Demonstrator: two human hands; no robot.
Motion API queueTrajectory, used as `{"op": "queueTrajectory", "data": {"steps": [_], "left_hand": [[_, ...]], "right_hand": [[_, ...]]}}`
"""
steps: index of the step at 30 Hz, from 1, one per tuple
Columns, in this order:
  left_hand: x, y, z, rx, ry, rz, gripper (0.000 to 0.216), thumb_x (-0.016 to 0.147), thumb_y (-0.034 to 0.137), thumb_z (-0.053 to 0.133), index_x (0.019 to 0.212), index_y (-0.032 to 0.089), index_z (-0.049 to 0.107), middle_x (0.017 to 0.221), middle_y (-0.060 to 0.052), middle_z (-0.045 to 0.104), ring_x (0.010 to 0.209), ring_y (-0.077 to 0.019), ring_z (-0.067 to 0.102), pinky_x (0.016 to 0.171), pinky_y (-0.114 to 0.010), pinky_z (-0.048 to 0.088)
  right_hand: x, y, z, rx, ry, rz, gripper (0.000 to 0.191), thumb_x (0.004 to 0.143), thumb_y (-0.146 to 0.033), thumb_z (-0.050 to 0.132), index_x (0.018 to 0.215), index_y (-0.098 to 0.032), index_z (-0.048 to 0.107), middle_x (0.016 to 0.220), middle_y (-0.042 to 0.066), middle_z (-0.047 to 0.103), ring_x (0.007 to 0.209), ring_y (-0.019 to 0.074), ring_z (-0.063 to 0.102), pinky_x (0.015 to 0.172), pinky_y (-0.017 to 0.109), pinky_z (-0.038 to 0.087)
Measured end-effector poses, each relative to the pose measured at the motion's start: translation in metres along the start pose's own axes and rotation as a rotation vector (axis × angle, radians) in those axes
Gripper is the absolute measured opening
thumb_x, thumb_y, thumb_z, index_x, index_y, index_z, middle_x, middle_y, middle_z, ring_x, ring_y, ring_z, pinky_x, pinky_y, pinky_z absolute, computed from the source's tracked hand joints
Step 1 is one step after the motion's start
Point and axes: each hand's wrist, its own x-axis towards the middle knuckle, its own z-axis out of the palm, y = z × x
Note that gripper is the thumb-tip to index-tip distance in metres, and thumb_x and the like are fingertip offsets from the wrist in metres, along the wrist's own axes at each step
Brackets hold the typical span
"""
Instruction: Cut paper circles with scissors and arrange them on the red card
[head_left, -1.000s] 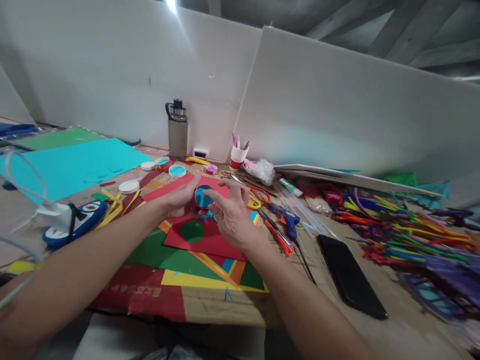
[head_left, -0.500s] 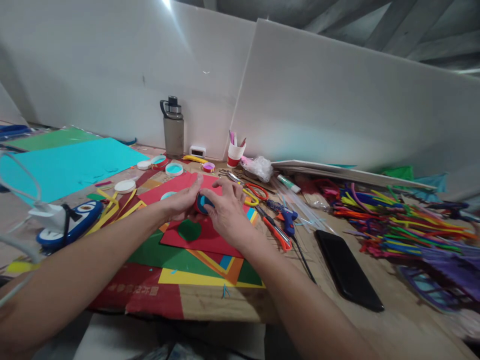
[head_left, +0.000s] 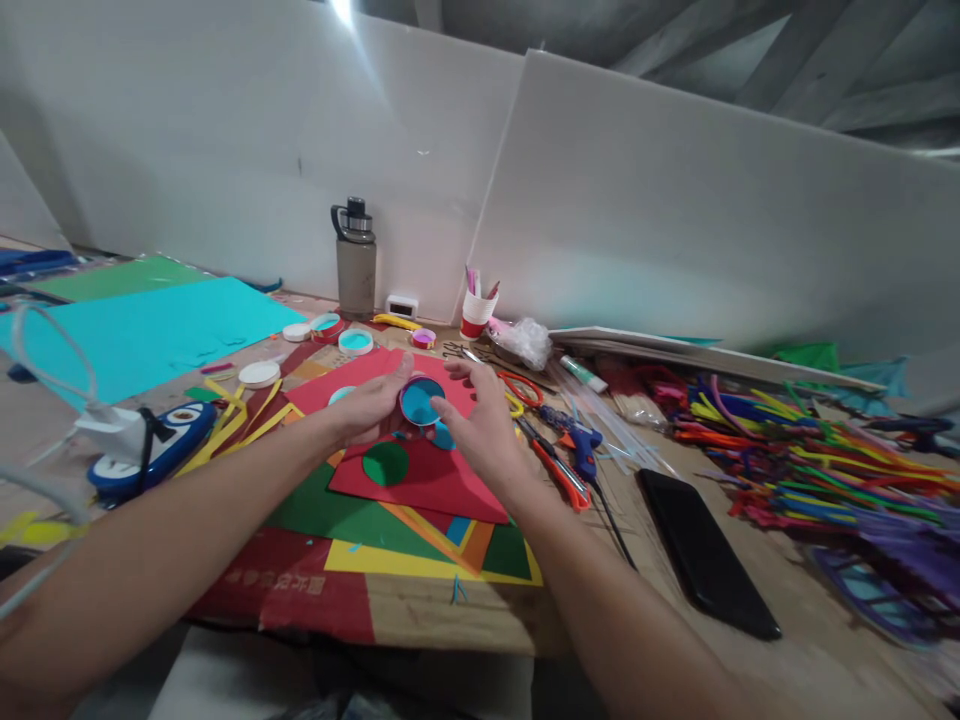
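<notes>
One round blue-faced tub (head_left: 418,396), held above red card (head_left: 450,490), left hand (head_left: 373,408) clasped around its side, right hand (head_left: 481,425) spread, thumb over its face; probably light, fairly stiff, best gripped by the rim.

Left hand (head_left: 371,408) cups inward, right hand (head_left: 484,425) facing it, thumb (head_left: 451,418) extended.

One head-worn view: looks forward, down over desk (head_left: 450,632) from close at its near edge; white panels (head_left: 225,150) stand behind.
</notes>
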Motion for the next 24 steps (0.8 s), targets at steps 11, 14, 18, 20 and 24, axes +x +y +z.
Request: {"op": "queueTrajectory", "data": {"steps": [11, 14, 18, 20, 24], "left_hand": [[0.000, 0.000, 0.010, -0.053, -0.087, 0.044, 0.053, 0.089, 0.062, 0.045, 0.087, 0.014, 0.068, 0.082, -0.012, 0.071, 0.071, -0.0207, 0.067, 0.065, -0.034, 0.057], [-0.003, 0.004, 0.013, -0.059, -0.122, 0.027, 0.038, 0.087, 0.050, 0.058, 0.086, 0.013, 0.068, 0.084, -0.012, 0.071, 0.077, -0.0221, 0.068, 0.071, -0.037, 0.058], [-0.005, 0.006, 0.017, 0.040, -0.082, 0.045, 0.012, 0.075, 0.019, 0.069, 0.086, 0.013, 0.067, 0.085, -0.008, 0.071, 0.076, -0.0183, 0.068, 0.074, -0.034, 0.059], [-0.006, 0.005, 0.020, 0.085, -0.043, 0.065, 0.015, 0.074, 0.014, 0.065, 0.090, 0.014, 0.066, 0.087, -0.007, 0.071, 0.076, -0.0182, 0.069, 0.071, -0.034, 0.059], [-0.005, 0.004, 0.021, 0.138, 0.021, 0.091, 0.022, 0.074, 0.014, 0.062, 0.096, 0.015, 0.065, 0.090, -0.009, 0.072, 0.078, -0.0216, 0.071, 0.067, -0.035, 0.060]], "right_hand": [[0.000, 0.000, 0.003, 0.003, -0.029, 0.137, 0.039, 0.072, -0.014, 0.062, 0.111, -0.018, 0.058, 0.111, 0.008, 0.062, 0.102, 0.0228, 0.054, 0.092, 0.042, 0.045], [0.001, 0.005, 0.004, 0.085, -0.028, 0.212, 0.037, 0.073, -0.018, 0.062, 0.109, -0.018, 0.057, 0.108, 0.008, 0.062, 0.095, 0.0206, 0.056, 0.087, 0.039, 0.048], [0.004, 0.013, 0.006, 0.225, -0.040, 0.277, 0.034, 0.074, -0.026, 0.063, 0.106, -0.019, 0.056, 0.100, 0.005, 0.061, 0.085, 0.0179, 0.058, 0.077, 0.034, 0.051], [0.004, 0.016, 0.007, 0.277, -0.047, 0.267, 0.031, 0.077, -0.031, 0.061, 0.105, -0.019, 0.056, 0.099, 0.005, 0.061, 0.085, 0.0177, 0.058, 0.075, 0.034, 0.051], [0.005, 0.016, 0.007, 0.311, -0.032, 0.218, 0.030, 0.083, -0.040, 0.059, 0.105, -0.020, 0.056, 0.097, 0.005, 0.060, 0.087, 0.0177, 0.058, 0.077, 0.033, 0.050]]}}
